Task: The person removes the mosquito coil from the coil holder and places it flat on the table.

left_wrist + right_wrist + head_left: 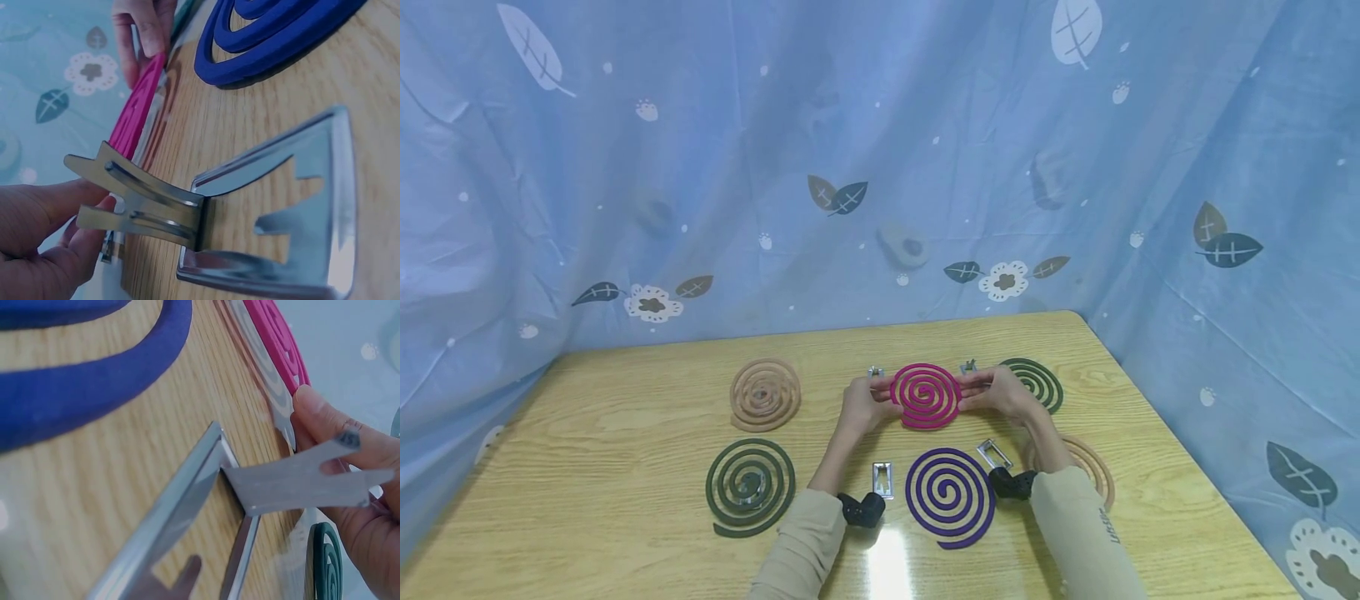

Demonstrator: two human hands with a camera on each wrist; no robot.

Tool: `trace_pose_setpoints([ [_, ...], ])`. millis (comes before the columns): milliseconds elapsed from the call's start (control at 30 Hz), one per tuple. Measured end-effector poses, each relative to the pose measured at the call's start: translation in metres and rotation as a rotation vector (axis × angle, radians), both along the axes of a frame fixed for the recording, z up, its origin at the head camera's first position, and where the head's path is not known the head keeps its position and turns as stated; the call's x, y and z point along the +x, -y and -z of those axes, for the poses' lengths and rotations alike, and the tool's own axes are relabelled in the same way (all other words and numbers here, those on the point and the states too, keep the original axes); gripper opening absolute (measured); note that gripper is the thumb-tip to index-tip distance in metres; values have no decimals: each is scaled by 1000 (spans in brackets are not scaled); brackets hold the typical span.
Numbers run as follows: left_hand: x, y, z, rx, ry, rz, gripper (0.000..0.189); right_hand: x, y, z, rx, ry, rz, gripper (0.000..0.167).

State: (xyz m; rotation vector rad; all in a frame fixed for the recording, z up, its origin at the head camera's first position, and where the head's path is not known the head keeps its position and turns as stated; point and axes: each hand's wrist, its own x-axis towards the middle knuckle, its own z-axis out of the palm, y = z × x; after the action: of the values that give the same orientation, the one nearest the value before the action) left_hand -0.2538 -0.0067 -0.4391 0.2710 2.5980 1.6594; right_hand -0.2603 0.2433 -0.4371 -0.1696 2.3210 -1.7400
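Over the pale wood-grain surface, it's left hand and right hand, each grip narrow, pinching opposite edges of a flat magenta spiral coil, seemingly a steadying step, the next move calling for even support.

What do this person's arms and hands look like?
The left hand and right hand wear no gloves. The left sleeve and right sleeve are beige; the right has dark lettering, too small to read. A small black device sits near each wrist.
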Motion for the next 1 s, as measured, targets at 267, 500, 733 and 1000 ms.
trace_pose_setpoints([
  [267, -2, -2, 1, 9, 9, 5, 45, -1, 1, 0, 20, -1, 9, 43],
  [500, -3, -3, 0, -18, 13, 7, 46, 2, 4, -5, 23, -9, -8, 43],
  [733, -2, -3, -3, -33, 11, 20, 45, 2, 6, -6, 65, -17, 1, 44],
  [1000, -4, -2, -1, -48, 5, 43, 46, 3, 0, -5, 3, -66, -49, 40],
])
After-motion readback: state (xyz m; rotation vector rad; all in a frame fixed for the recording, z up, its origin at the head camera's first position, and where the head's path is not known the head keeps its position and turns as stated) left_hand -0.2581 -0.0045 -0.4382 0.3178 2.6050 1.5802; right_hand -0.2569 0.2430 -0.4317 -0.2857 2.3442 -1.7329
